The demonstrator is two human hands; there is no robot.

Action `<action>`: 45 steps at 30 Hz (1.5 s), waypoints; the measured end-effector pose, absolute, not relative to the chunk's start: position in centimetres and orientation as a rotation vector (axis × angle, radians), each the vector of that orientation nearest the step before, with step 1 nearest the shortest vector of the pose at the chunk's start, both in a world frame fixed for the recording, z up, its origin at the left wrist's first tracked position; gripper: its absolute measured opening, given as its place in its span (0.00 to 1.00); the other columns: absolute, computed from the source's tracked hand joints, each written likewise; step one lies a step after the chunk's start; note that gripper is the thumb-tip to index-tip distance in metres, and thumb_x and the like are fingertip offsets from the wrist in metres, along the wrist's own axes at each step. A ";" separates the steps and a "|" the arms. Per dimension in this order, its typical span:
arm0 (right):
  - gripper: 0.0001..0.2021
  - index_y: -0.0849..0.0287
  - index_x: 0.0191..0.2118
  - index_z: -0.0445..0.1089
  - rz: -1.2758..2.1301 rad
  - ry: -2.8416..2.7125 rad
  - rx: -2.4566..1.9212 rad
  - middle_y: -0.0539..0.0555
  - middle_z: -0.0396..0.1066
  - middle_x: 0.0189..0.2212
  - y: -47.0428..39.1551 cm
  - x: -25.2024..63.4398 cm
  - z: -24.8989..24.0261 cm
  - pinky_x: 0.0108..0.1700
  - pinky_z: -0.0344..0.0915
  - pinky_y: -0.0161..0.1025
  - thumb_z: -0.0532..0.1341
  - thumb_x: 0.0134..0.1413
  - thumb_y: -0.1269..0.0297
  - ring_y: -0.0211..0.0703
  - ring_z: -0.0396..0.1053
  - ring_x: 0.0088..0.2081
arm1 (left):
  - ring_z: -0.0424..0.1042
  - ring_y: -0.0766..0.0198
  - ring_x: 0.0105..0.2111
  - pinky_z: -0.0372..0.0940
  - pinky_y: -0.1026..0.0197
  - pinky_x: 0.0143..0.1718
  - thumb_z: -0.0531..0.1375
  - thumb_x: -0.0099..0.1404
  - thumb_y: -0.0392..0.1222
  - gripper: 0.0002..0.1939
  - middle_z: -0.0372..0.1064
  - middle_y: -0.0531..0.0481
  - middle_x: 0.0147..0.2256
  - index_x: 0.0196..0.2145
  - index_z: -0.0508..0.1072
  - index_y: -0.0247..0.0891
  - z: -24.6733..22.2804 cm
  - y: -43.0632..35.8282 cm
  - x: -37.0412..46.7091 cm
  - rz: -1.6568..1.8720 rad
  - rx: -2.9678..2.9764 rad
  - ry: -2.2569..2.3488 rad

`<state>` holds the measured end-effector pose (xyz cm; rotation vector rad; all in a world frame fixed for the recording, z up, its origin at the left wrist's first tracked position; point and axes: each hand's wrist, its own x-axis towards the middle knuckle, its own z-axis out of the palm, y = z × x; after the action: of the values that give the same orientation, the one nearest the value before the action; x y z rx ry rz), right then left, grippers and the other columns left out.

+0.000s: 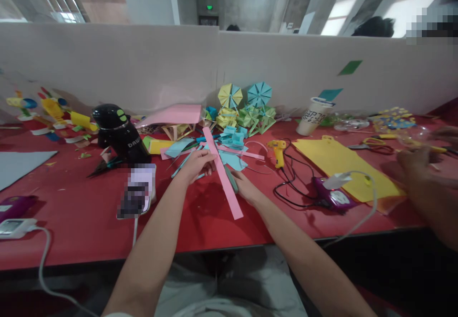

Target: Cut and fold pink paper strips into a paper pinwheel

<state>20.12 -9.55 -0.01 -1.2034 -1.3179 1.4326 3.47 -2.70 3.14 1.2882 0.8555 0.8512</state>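
A long pink paper strip (226, 183) slants over the front of the red table. My left hand (200, 164) pinches it near its upper part, fingers closed. My right hand (245, 186) is closed around grey-green scissors (231, 178), partly hidden behind the strip; their blades barely show. Just beyond my hands lie blue paper pieces (233, 137), more pink strips (250, 153) and folded paper wheels, one yellow and blue (230, 96), one blue (259, 94).
A black bottle (119, 133) and a phone (138, 190) stand left. To the right are a yellow glue gun (277, 152) with its cord, a purple power strip (332, 195), yellow sheets (343, 164) and a paper cup (314, 117). Another person's hands (418, 164) work far right.
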 end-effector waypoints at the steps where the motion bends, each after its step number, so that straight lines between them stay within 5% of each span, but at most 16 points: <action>1: 0.23 0.59 0.33 0.71 1.425 -1.320 -1.207 0.49 0.65 0.19 -9.5 20.1 0.0 0.23 0.58 0.34 0.63 0.50 0.40 0.37 0.60 0.21 | 0.63 0.70 0.13 0.52 0.66 0.15 0.65 0.55 0.47 0.13 0.70 0.51 0.19 0.22 0.69 0.36 3.1 -2.7 3.5 0.855 1.286 0.858; 28: 0.24 0.54 0.28 0.59 1.534 -1.431 -1.005 0.43 0.58 0.12 -9.5 19.9 -0.6 0.19 0.49 0.34 0.59 0.51 0.36 0.33 0.54 0.14 | 0.61 0.70 0.14 0.53 0.67 0.14 0.62 0.56 0.52 0.15 0.66 0.52 0.17 0.24 0.67 0.37 3.8 -2.3 3.1 0.997 1.121 0.974; 36: 0.25 0.56 0.28 0.65 1.434 -1.433 -1.141 0.47 0.61 0.18 -9.4 20.0 -0.9 0.24 0.55 0.35 0.60 0.49 0.36 0.37 0.58 0.22 | 0.62 0.70 0.14 0.53 0.68 0.13 0.64 0.55 0.49 0.14 0.66 0.53 0.18 0.25 0.67 0.36 3.4 -2.1 3.0 1.065 1.113 0.911; 45: 0.31 0.59 0.29 0.62 1.477 -1.443 -1.065 0.45 0.58 0.20 -9.3 19.9 -1.1 0.24 0.50 0.33 0.60 0.44 0.30 0.33 0.53 0.23 | 0.62 0.70 0.14 0.55 0.68 0.13 0.64 0.55 0.48 0.13 0.66 0.52 0.17 0.25 0.68 0.35 3.7 -2.4 3.2 1.073 1.103 0.906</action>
<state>19.85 -9.30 -1.10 -1.0653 -1.4429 1.4768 3.15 -2.40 3.75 1.1035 0.9060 1.0728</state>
